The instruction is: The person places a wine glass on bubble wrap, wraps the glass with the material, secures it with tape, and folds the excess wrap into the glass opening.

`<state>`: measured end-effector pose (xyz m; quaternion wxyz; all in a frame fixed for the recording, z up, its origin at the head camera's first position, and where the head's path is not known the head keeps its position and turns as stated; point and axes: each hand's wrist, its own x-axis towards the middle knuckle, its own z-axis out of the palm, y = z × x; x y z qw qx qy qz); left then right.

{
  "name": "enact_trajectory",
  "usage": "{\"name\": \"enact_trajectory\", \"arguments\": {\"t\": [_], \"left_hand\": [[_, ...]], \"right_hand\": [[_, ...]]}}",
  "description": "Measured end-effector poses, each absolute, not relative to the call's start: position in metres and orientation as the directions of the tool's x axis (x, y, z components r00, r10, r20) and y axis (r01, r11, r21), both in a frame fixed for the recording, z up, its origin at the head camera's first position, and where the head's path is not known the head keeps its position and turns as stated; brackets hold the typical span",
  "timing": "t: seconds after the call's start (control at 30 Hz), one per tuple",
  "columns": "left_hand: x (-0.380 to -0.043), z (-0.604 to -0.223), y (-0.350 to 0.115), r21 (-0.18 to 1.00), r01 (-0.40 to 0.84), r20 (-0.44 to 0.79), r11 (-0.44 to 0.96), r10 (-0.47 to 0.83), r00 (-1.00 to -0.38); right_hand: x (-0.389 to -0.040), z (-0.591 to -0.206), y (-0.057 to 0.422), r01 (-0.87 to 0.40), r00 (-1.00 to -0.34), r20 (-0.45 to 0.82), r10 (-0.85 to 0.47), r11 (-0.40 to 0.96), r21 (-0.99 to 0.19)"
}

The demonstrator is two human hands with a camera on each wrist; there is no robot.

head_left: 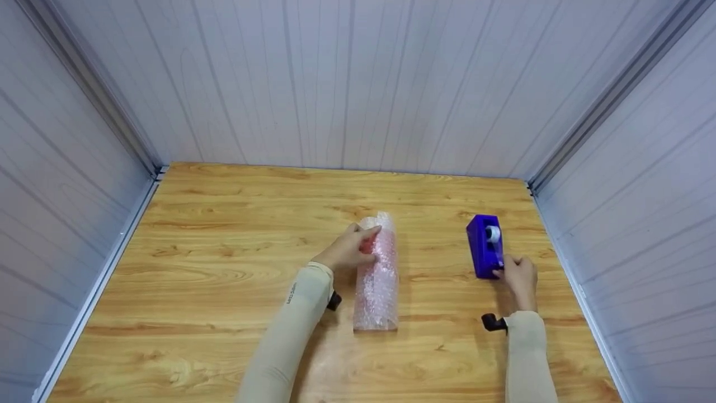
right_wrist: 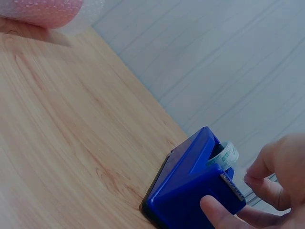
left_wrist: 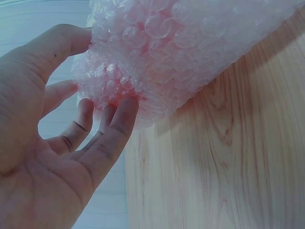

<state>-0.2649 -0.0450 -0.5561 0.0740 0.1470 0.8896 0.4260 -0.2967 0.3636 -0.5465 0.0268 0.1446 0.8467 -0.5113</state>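
A roll of clear bubble wrap (head_left: pixel 377 291) lies lengthwise on the wooden table, with something pinkish-red (left_wrist: pixel 114 81) showing through its far part. My left hand (head_left: pixel 349 249) holds the roll near its far end from the left, thumb and fingers bent against the wrap. On the right stands a blue tape dispenser (head_left: pixel 485 252) with a small roll of clear tape (right_wrist: pixel 224 156) in it. My right hand (head_left: pixel 519 275) is at its near end, beside the toothed cutter (right_wrist: pixel 232 187). The thumb (right_wrist: pixel 217 210) overlaps the dispenser's front; the index finger is bent, its tip apart from the thumb.
Pale panelled walls (head_left: pixel 347 84) enclose the wood-grain table (head_left: pixel 224 268) at the back and both sides. Bare tabletop lies between the bubble wrap and the dispenser. A small black wrist camera (head_left: pixel 493 322) juts out from the right sleeve.
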Motion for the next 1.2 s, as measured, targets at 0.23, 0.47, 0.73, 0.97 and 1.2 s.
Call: {"name": "enact_trajectory", "arguments": {"t": [0.23, 0.47, 0.73, 0.97, 1.2], "left_hand": [[-0.263, -0.554, -0.045, 0.772, 0.192, -0.018, 0.606, 0.323, -0.946], [-0.263, -0.555, -0.044, 0.781, 0.17, -0.031, 0.601, 0.31, -0.95], [-0.264, -0.558, -0.043, 0.781, 0.18, -0.016, 0.598, 0.308, -0.951], [-0.264, -0.558, -0.044, 0.765, 0.207, 0.001, 0.61, 0.32, -0.948], [-0.264, -0.557, -0.043, 0.774, 0.205, 0.001, 0.599, 0.323, -0.946]], "right_hand": [[-0.292, -0.549, 0.363, 0.271, -0.955, -0.189, 0.228, 0.419, -0.866], [-0.288, -0.556, 0.361, 0.284, -0.939, -0.2, 0.281, 0.299, -0.911], [-0.286, -0.564, 0.36, 0.271, -0.928, -0.208, 0.308, 0.178, -0.946], [-0.282, -0.569, 0.361, 0.243, -0.931, -0.207, 0.302, 0.086, -0.966], [-0.282, -0.572, 0.359, 0.228, -0.922, -0.225, 0.316, -0.027, -0.973]]}}
